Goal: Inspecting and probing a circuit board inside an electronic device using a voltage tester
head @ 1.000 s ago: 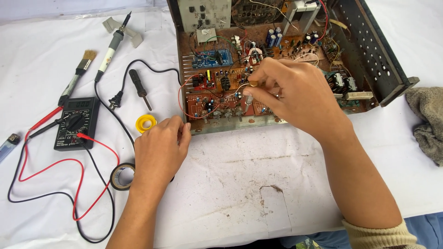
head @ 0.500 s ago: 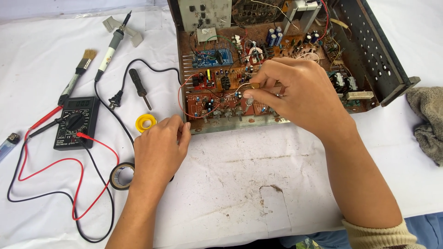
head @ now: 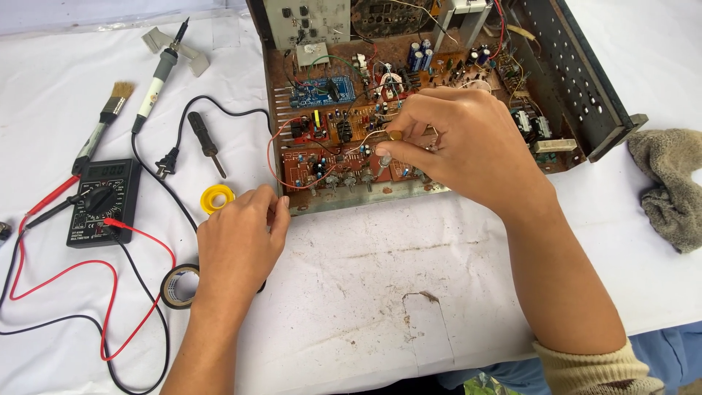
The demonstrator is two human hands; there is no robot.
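In the head view, the right hand (head: pixel 461 143) is hovering over the front of the brown circuit board (head: pixel 344 139) inside the opened metal chassis (head: pixel 578 80). Its thumb and forefinger are pinched together on a small brass-coloured part (head: pixel 395 134) with a thin lead running off it, held just above the row of control shafts (head: pixel 344 179) along the board's front edge. Compared with the pictures from a moment earlier, the hand is sitting in almost the same place, with only the fingertips a little closer together on the part; this looks like fine fitting or adjusting work at one spot on the board, not a move to a new area.

The left hand (head: pixel 238 245) is resting on the white-covered table (head: pixel 380 292) just beside the chassis's front left corner, fingers curled loosely and holding nothing that can be seen. It is not shifting from where it was lying before, so it appears to be steadying the person, not working.

Just beside it are lying a yellow solder spool (head: pixel 217 198) and a roll of black tape (head: pixel 180 285). Further left are sitting a multimeter (head: pixel 102 201) with red and black leads, a soldering iron (head: pixel 162 69), a small brush (head: pixel 110 117) and a black screwdriver (head: pixel 205 139), all untouched. A grey rag (head: pixel 673 183) is lying at the right edge.
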